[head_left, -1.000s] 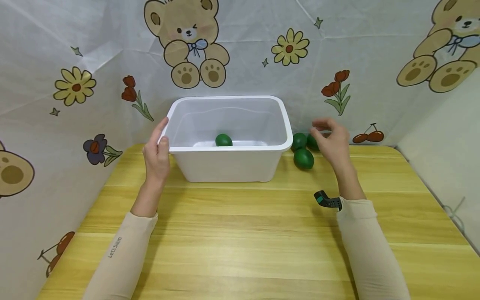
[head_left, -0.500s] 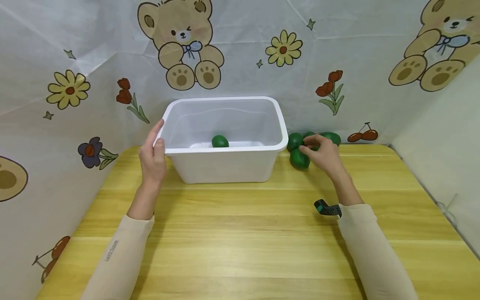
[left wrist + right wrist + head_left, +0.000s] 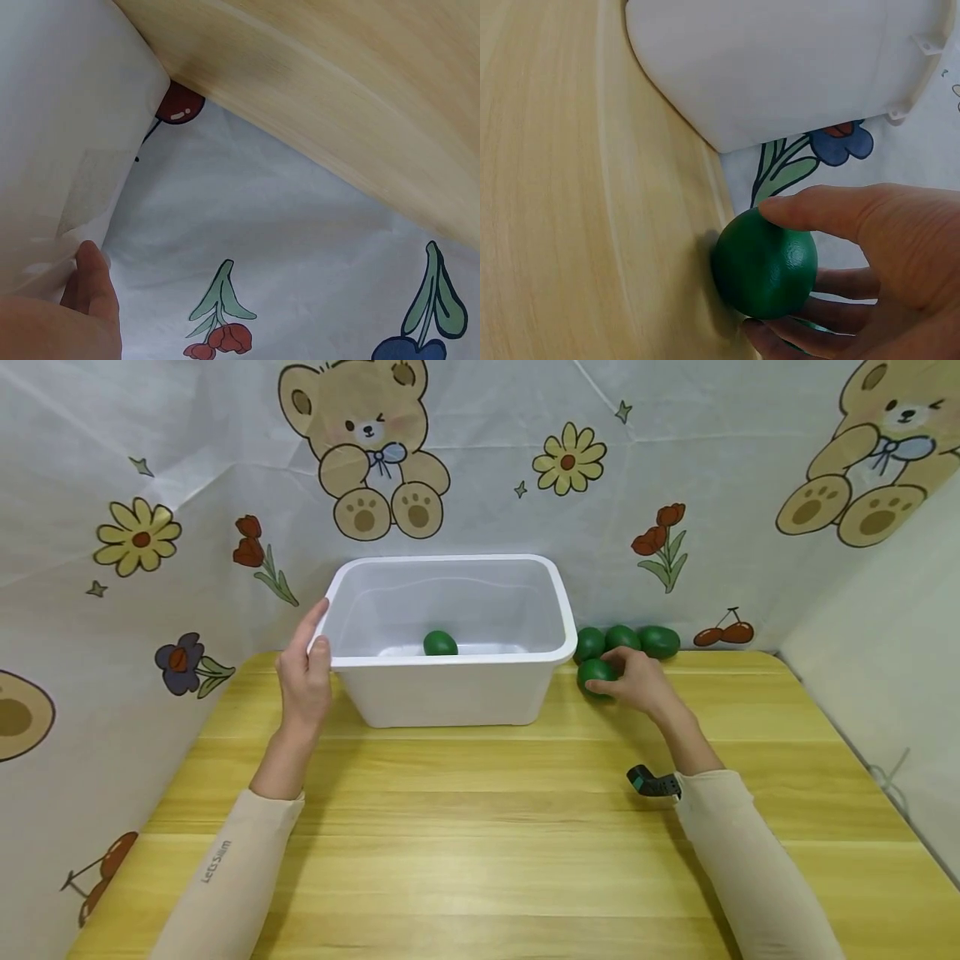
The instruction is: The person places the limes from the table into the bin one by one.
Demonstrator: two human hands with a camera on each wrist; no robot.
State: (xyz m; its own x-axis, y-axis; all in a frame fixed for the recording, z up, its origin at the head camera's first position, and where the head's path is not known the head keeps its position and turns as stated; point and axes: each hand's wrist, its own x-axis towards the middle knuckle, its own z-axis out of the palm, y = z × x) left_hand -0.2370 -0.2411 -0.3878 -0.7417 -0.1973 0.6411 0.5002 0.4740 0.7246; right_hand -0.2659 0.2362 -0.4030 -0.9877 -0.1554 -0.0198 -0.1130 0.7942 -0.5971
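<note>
A white plastic bin (image 3: 450, 693) stands at the back of the table, with one green lime (image 3: 440, 643) lying inside. My left hand (image 3: 303, 685) holds the bin's left rim; the left wrist view shows fingers (image 3: 96, 281) against its outer wall. Right of the bin, my right hand (image 3: 637, 681) grips another green lime (image 3: 596, 678) between thumb and fingers. The right wrist view shows this lime (image 3: 765, 262) at the table, thumb on one side and fingers round the other. Behind it, three more green limes (image 3: 660, 642) lie in a row along the wall.
The wooden table (image 3: 480, 827) extends in front of the bin. A white cloth (image 3: 495, 518) printed with bears and flowers hangs close behind and at the left. A black strap (image 3: 652, 782) sits at my right wrist.
My right hand has come down and left from above the back limes onto the front lime and now grips it. My left hand stays on the bin's rim.
</note>
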